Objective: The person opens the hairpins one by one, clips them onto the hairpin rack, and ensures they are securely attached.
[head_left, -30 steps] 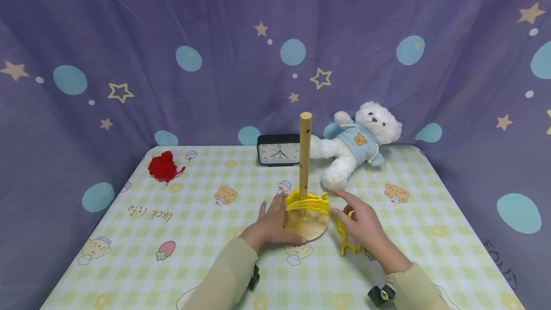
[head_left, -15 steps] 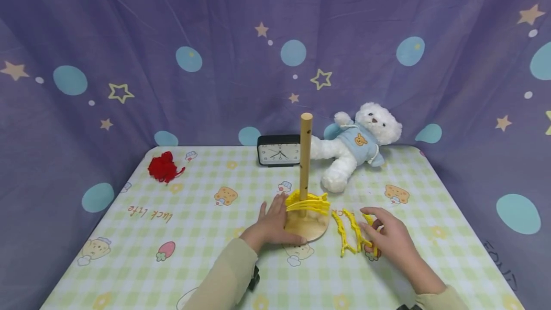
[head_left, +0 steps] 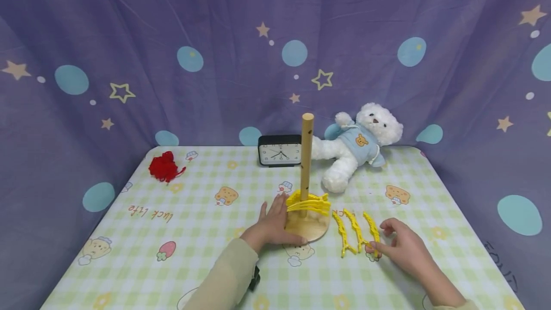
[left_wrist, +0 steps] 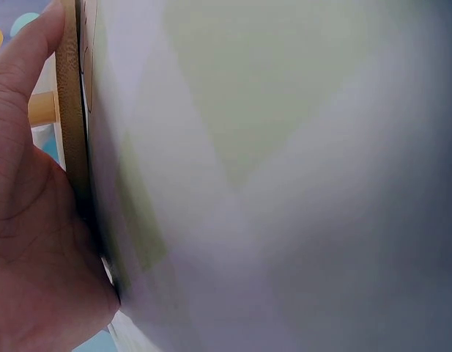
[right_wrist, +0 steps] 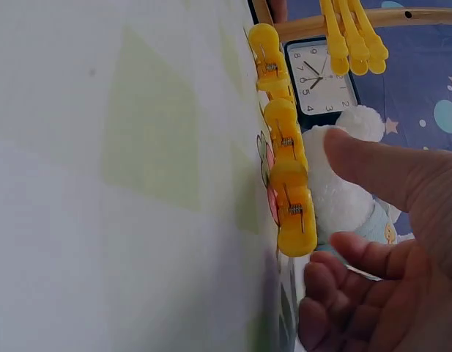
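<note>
Left hand [head_left: 271, 226] is resting spread against stand [head_left: 305, 171], likely steadying it | right hand [head_left: 402, 245] is holding nothing, thumb and fingers apart, beside yellow clips [right_wrist: 288, 150]

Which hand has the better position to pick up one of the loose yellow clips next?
Probably the right hand: it is beside the three loose yellow clips and seems to hold nothing. The left hand rests against the wooden stand, farther away.

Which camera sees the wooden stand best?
The head view: the wooden stand shows there from base to tip, partly covered. The left wrist shows only some base and pole; the right wrist shows part of it, sideways.
</note>
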The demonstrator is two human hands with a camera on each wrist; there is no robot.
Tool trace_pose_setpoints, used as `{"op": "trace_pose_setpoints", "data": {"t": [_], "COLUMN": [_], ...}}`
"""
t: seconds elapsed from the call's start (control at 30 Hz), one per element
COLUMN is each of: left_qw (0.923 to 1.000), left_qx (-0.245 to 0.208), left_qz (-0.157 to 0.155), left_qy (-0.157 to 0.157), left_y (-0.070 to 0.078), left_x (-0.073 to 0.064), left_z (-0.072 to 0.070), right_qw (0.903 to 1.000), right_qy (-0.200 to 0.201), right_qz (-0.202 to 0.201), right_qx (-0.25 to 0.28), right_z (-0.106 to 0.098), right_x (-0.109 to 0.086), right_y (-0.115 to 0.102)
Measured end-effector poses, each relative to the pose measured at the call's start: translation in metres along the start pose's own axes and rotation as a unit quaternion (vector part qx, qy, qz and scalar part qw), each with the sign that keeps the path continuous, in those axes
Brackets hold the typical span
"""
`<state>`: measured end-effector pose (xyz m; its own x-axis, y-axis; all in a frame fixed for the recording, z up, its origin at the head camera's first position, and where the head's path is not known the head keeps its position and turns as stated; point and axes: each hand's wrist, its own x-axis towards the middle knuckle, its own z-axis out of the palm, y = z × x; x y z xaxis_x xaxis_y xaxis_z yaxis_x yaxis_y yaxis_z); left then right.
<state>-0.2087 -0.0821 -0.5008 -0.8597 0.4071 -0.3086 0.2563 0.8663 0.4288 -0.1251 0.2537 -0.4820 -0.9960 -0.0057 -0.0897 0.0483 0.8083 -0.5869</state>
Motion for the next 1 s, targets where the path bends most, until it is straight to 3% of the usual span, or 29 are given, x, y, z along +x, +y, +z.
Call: {"op": "trace_pose_setpoints", "data": {"t": [0.13,0.27,0.63,0.87,1.0], "left_qw": [1.0,1.0,1.0,1.0,0.9999], "left_qx": [0.004,0.001,0.004,0.002,0.009], "left_qz": [0.002,0.007,0.001,0.007,0.007], "left_qy": [-0.002,-0.001,-0.001,-0.002,-0.002], "left_y": [0.0023,0.0059,0.0024,0.0051,0.0073], "left_x": [-0.0019,-0.0056,-0.0024,-0.0056,-0.0078], "left_z": [-0.0022,-0.0066,-0.0025,-0.0058,-0.0078], "right_qw": [0.9985,0.9975,0.9976,0.9985,0.9994], "right_qy": [-0.043,-0.063,-0.034,-0.044,-0.027], "right_qz": [0.03,0.019,-0.031,-0.015,-0.009], "right_qx": [-0.016,-0.025,-0.051,-0.03,-0.018], "right_z": [0.0007,0.0012,0.0031,-0.0013,-0.0057], "right_x": [0.0002,-0.0006,-0.0033,-0.0018,-0.0022], "right_y": [0.0045,0.0072,0.0096,0.01,0.0087]}}
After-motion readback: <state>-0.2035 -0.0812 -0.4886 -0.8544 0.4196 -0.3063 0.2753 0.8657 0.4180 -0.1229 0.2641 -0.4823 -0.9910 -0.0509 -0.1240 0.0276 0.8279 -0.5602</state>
